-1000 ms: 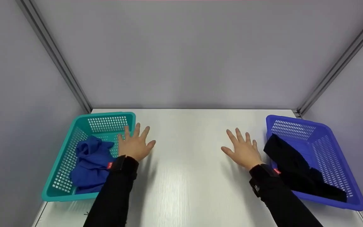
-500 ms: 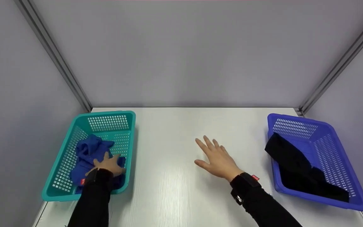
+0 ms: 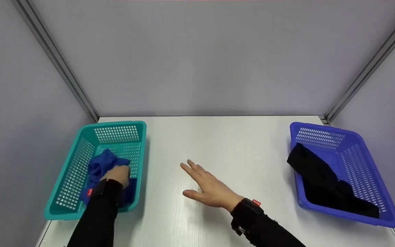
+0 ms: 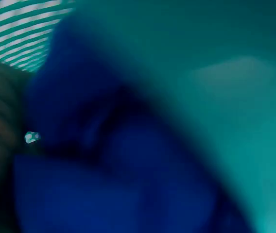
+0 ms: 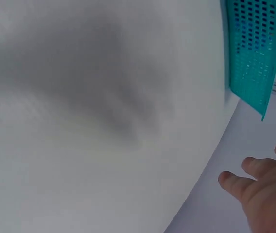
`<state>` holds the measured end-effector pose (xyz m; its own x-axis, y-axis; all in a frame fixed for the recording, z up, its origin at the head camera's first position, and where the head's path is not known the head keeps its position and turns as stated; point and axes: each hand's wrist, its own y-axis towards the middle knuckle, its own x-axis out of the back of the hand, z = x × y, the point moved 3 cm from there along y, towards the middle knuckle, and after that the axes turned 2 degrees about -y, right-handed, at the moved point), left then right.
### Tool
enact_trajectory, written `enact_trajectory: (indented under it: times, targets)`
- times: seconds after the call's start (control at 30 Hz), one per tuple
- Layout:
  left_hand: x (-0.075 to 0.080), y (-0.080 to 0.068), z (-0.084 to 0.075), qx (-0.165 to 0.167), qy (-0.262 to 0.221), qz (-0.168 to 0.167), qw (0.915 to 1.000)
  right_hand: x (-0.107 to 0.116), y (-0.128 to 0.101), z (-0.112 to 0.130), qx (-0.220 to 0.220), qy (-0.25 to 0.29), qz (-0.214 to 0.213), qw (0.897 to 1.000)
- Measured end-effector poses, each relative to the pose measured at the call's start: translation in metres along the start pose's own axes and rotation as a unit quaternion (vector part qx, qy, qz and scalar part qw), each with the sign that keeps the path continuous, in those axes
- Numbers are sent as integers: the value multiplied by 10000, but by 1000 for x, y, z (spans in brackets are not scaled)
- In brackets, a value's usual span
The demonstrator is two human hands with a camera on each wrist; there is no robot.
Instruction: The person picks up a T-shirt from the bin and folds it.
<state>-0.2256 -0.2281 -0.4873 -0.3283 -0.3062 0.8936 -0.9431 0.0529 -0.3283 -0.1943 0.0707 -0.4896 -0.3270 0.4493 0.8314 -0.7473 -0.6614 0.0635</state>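
Fingers of L hand apparently grip blue cloth (wrist cam blurred); R hand flat, empty.

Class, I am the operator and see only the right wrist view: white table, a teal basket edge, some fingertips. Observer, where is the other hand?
Observer: The left hand is inside the teal basket, gripping a blue cloth.
Operator: Is there a second basket?
Observer: Yes, a blue basket at the table's right side, holding a black cloth.
Operator: Does my right hand hold anything?
Observer: No, the right hand is flat and open over the white table, between the baskets.
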Motion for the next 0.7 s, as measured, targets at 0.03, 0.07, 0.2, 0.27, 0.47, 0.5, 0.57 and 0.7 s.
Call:
enact_trajectory:
  times: [0.03,0.07,0.2,0.27,0.47,0.5,0.57,0.7]
  targets:
    - [9,0,-6,-86,-221,-249,9994,-1,2,4,10,320,15,9995]
    - [18,0,-13,-183,-460,-494,9976,-1,4,9,16,638,20,9980]
    - [57,-8,-50,-627,-1372,-1447,9779,2,11,25,-1,2006,-70,9797]
    - [72,-14,-73,-797,-1867,-1654,9651,8,13,33,-38,2887,-145,9573]
    - [86,-32,-129,-1230,-3640,-1575,9097,27,19,48,-46,5367,-323,8431]
    - [85,-34,-137,-1322,-3947,-1470,8973,28,20,48,-26,5638,-365,8251]
    - [80,-37,-150,-1557,-4409,-1209,8756,31,22,46,42,6103,-527,7904]
    - [71,-44,-168,-2103,-4999,-561,8383,39,24,38,265,6710,-1064,7333]
